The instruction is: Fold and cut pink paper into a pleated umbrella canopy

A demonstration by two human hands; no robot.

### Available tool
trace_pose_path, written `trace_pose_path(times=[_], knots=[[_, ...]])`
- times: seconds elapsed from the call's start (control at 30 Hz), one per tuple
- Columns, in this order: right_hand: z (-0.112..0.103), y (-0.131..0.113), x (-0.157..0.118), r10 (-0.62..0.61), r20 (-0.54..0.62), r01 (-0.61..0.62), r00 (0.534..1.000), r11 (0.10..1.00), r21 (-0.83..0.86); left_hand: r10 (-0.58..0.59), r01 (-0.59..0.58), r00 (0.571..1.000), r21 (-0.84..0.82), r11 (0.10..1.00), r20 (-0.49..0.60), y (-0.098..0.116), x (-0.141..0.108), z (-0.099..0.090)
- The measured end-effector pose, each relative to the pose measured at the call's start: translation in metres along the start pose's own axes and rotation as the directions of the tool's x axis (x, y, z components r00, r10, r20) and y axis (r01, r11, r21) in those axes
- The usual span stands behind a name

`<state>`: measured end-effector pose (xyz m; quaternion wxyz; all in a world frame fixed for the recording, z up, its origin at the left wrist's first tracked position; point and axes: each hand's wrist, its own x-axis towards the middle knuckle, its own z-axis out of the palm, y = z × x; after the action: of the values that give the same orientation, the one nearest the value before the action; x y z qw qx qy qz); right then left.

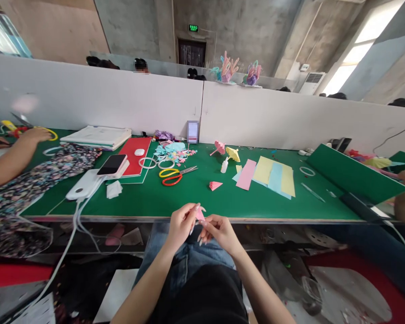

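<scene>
Just in front of the table edge, above my lap, both hands meet around a small piece of pink paper [200, 214]. My left hand [182, 223] pinches it from the left, and my right hand [220, 231] grips its lower right side with curled fingers. Fingers hide part of the paper. Beyond them on the green table lies a folded pink paper fan shape [215, 185]. Scissors [176, 173] with yellow and red handles rest slightly open, left of it. A small white glue bottle [224, 165] stands near a pink paper umbrella [219, 147] and a yellow paper umbrella [233, 154].
Pink, yellow and blue paper sheets [273, 175] lie right of centre. Paper scraps [173, 150], white rings [147, 163], a red folder [135, 155] and a phone [112, 165] on a white charger [84, 185] are leftward. A co-worker's arm [16, 155] holds scissors at far left. A green board [354, 175] stands right.
</scene>
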<state>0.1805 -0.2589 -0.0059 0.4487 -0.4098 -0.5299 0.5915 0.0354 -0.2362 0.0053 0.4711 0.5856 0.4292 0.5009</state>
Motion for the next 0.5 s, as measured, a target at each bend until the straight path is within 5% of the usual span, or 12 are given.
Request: trace_pose_path(times=[0.2, 0.3, 0.4, 0.5], knots=[[0.010, 0.013, 0.000, -0.048, -0.009, 0.047, 0.999, 0.993, -0.109, -0.008, 0.007, 0.998, -0.011, 1.000, -0.067, -0.013, -0.006, -0.004], [-0.011, 0.013, 0.015, -0.142, -0.114, 0.117, 0.983, 0.973, -0.199, -0.020, 0.017, 0.992, -0.019, 1.000, -0.128, -0.020, 0.008, -0.015], [-0.041, 0.008, 0.038, -0.253, -0.318, 0.158, 0.914, 0.942, -0.296, -0.041, 0.035, 0.971, -0.032, 0.999, -0.234, -0.027, 0.027, -0.031], [-0.052, 0.007, 0.051, -0.277, -0.373, 0.153, 0.885, 0.932, -0.329, -0.048, 0.043, 0.958, -0.023, 0.999, -0.282, -0.028, 0.036, -0.038]])
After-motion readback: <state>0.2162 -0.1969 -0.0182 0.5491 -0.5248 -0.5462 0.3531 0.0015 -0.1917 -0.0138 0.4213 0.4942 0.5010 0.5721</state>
